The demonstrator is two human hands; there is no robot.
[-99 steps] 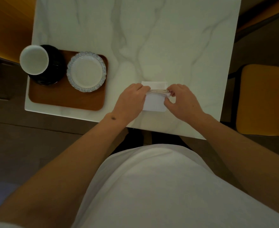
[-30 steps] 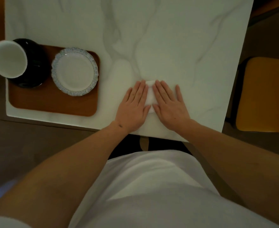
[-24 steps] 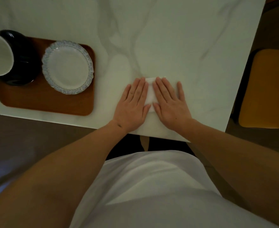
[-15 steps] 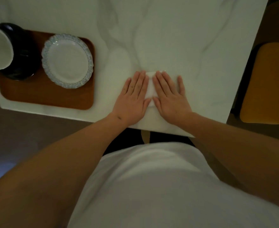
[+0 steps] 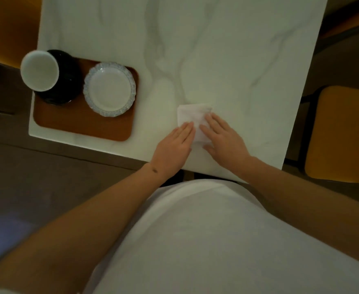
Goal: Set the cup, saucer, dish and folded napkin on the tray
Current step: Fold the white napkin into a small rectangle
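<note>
Two bare hands pressing flat on a folded white napkin [image 5: 192, 118] on a marble table [image 5: 227, 49].

Left hand [image 5: 173, 148] and right hand [image 5: 225, 141] lying palm down side by side, fingers straight and close together, gripping nothing; fingertips resting on the near part of the napkin, its far half showing just beyond them. Well to the left of the fingers, a brown tray [image 5: 79, 124] at the table's corner, carrying a pale scalloped dish [image 5: 109, 89] and, touching its left side, a black saucer [image 5: 68, 81] with a white cup [image 5: 39, 70] on it. Bare tabletop between fingers and tray. To the right of the fingers, past the table edge, a yellow chair seat [image 5: 344, 134]. Below the hands, forearms and a white shirt [image 5: 216, 240] hiding the floor and the table's near edge.
</note>
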